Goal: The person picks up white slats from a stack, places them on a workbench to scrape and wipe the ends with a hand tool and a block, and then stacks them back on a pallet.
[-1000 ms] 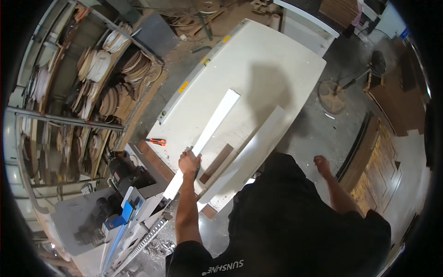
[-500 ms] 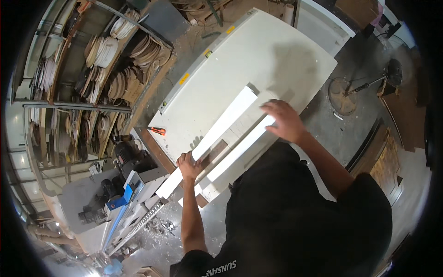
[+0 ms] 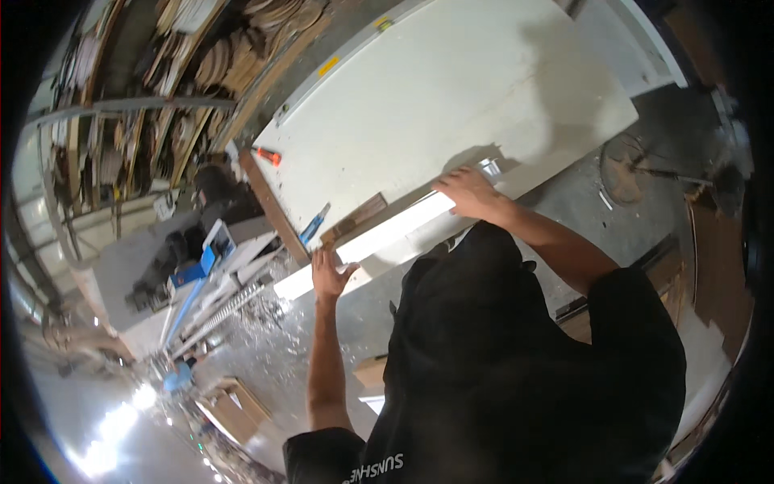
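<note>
A long white strip point(image 3: 395, 231) lies slantwise along the near edge of the white-topped table point(image 3: 419, 105), its left end sticking out past the table's corner. My left hand point(image 3: 329, 278) grips it near that end, fingers over the top and thumb apart. Toward the other end, my right hand point(image 3: 474, 195) is closed over the strip, its palm hiding part of it. Just beyond the strip lie a brown wooden block point(image 3: 360, 216) and a blue utility knife point(image 3: 314, 224). An orange utility knife point(image 3: 268, 156) rests farther off, by the table's left edge.
Left of the table stands a machine with dark motors point(image 3: 218, 192) and a blue-edged rail point(image 3: 189, 294). Shelves point(image 3: 161, 105) of coiled edging fill the far left. Metallic scraps point(image 3: 262, 310) litter the floor. A round-based stand point(image 3: 625, 169) is at right.
Two separate strips showed before; now one shows, nearer the table's front edge. My right hand has come down onto it. The blue knife has come into sight, and the view has shifted.
</note>
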`<state>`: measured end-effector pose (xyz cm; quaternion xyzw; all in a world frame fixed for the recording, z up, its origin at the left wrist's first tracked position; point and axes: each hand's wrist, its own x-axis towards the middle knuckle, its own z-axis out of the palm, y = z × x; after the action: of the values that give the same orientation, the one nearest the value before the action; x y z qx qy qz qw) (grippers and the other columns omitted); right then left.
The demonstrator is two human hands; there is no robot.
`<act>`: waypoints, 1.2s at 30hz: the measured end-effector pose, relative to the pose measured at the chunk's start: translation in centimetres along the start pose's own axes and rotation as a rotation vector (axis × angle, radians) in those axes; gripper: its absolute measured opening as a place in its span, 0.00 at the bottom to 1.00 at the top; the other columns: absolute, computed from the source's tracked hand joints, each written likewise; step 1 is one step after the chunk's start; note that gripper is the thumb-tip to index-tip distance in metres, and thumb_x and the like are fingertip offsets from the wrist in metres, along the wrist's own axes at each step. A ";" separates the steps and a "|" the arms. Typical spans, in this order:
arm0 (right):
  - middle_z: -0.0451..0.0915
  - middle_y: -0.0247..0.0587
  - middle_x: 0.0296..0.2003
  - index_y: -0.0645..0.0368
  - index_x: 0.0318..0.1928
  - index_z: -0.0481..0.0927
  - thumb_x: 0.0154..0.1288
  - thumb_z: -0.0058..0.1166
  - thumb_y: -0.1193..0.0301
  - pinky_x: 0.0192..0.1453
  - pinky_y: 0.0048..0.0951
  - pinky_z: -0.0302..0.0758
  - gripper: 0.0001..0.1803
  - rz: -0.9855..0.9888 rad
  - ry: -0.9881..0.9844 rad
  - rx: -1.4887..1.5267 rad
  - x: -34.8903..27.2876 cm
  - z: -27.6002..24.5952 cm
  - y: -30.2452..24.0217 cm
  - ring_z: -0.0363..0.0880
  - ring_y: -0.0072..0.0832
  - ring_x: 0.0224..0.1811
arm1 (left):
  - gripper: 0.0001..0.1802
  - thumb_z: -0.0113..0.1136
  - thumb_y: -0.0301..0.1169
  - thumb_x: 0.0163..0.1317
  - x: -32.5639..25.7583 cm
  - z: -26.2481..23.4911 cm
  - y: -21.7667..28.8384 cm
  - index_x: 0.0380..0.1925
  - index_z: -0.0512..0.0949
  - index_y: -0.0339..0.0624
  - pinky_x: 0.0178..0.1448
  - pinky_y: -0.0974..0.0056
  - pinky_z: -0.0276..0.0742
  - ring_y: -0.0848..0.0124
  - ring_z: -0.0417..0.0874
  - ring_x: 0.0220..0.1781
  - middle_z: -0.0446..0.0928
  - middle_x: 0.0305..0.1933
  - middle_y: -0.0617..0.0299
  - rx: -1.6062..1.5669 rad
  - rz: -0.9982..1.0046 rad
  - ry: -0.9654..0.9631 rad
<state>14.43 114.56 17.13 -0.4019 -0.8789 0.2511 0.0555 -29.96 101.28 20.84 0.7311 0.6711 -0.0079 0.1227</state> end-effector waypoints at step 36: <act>0.83 0.40 0.57 0.66 0.74 0.73 0.79 0.56 0.41 0.64 0.32 0.73 0.42 0.730 0.316 0.924 -7.1 1.9 5.5 0.79 0.31 0.58 | 0.44 0.59 0.62 0.77 -12.5 5.6 -21.7 0.65 0.76 0.23 0.68 0.61 0.75 0.65 0.82 0.58 0.83 0.56 0.54 -1.423 -1.004 0.394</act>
<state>22.38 111.68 13.57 -0.6440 -0.4655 0.5467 0.2642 -51.66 89.46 13.91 0.0899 0.7672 0.4835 0.4118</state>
